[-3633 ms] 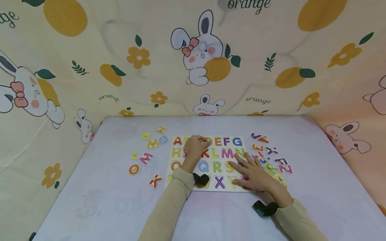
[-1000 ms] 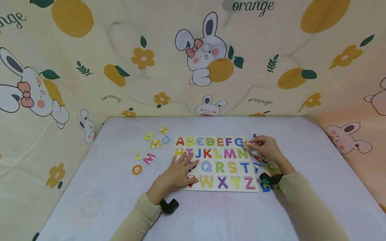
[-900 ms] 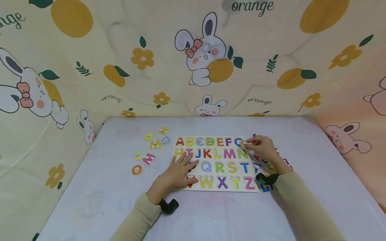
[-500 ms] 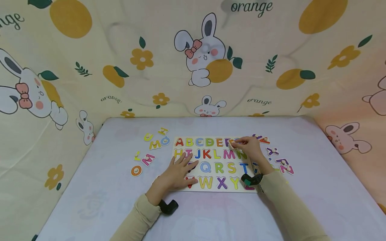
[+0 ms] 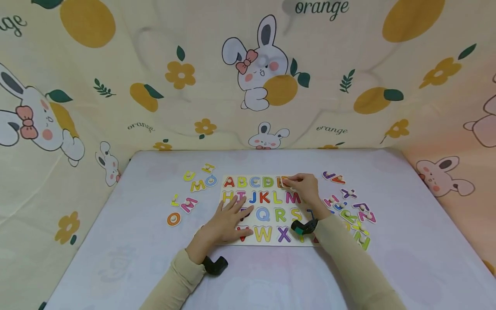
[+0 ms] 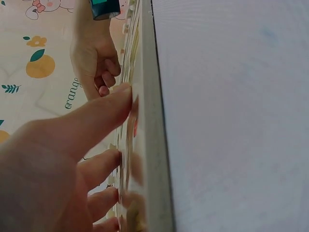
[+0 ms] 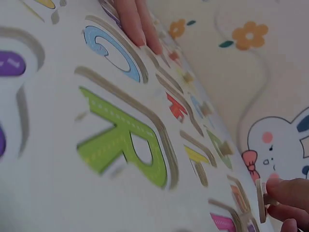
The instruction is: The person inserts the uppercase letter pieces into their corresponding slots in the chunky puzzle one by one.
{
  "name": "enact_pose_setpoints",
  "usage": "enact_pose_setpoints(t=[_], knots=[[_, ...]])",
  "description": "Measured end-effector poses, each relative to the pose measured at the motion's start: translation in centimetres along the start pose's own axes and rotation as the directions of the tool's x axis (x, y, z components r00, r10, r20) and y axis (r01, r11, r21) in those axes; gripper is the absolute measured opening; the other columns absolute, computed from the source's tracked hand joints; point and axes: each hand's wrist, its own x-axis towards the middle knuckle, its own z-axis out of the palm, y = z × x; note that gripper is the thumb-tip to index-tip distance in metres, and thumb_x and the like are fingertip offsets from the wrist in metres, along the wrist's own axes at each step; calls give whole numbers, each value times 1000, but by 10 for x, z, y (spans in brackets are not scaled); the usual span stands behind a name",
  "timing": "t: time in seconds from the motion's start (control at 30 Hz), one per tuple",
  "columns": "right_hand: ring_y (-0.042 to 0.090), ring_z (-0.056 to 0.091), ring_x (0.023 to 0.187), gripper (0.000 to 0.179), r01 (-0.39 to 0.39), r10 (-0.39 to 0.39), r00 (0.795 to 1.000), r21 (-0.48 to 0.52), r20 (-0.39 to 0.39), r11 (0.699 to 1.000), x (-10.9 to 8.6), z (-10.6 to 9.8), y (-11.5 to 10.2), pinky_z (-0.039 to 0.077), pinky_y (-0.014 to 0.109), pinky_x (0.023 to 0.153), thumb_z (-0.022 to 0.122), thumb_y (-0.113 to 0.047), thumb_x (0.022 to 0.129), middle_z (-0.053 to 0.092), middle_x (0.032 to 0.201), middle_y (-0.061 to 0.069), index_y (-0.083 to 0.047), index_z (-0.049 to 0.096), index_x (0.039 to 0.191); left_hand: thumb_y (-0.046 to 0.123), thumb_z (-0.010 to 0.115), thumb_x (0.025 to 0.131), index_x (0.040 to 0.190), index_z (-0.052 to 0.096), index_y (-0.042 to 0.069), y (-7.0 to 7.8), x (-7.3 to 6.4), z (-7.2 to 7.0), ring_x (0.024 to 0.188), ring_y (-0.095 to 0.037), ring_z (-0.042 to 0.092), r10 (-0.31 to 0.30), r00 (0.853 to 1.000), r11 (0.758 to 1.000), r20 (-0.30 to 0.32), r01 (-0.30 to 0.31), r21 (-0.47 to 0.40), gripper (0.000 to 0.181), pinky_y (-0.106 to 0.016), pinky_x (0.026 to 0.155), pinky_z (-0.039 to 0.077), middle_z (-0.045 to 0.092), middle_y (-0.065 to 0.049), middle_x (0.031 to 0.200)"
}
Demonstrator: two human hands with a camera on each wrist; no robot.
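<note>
Over recessed board [image 7: 145,208], grip [image 5: 307,188] pinches knobbed piece [image 7: 261,203].

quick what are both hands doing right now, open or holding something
Left hand: open, spread on the letter board.
Right hand: closed, pinching a letter piece by its knob.

Backdrop [image 5: 209,21]: "orange". Board [image 5: 271,224]: A B C D, Q R. Loose O piece [image 5: 169,219], X piece [image 5: 349,193].

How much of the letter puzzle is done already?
Just the start: A, B, C and D look set in, knobs sticking up. The right hand pinches another piece near the E slot. Left: empty slots like R, and loose letters on both sides of the board.
</note>
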Motion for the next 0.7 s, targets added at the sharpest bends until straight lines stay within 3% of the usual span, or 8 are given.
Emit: enact_pose_setpoints(t=[0.17,0.43,0.7], knots=[[15,50,75,32,-44,44,999,-10,-12,999,0,7,-5,38,19,58,74,-31,84,69,93,14,-2,75,97,58,53,90,150,33,29,0,0,-1,154,-30,9,-1,1000,1000,0,1,-3,70,-63,120,11,17,-4,164],[19,55,85,34,-144,147,988,-79,39,986,4,14,-12,38,20,59,70,-38,87,68,109,14,-7,73,101,57,54,90,150,34,28,-1,0,0,154,-31,9,-5,1000,1000,1,5,-1,70,-63,120,12,18,-5,164],[22,58,85,32,-129,127,992,-182,-20,975,7,20,-14,36,24,65,74,-40,83,73,101,12,-10,76,95,58,53,91,151,33,28,0,-2,-2,154,-32,10,6,1000,1000,0,-6,-5,70,-64,120,12,17,-5,164]])
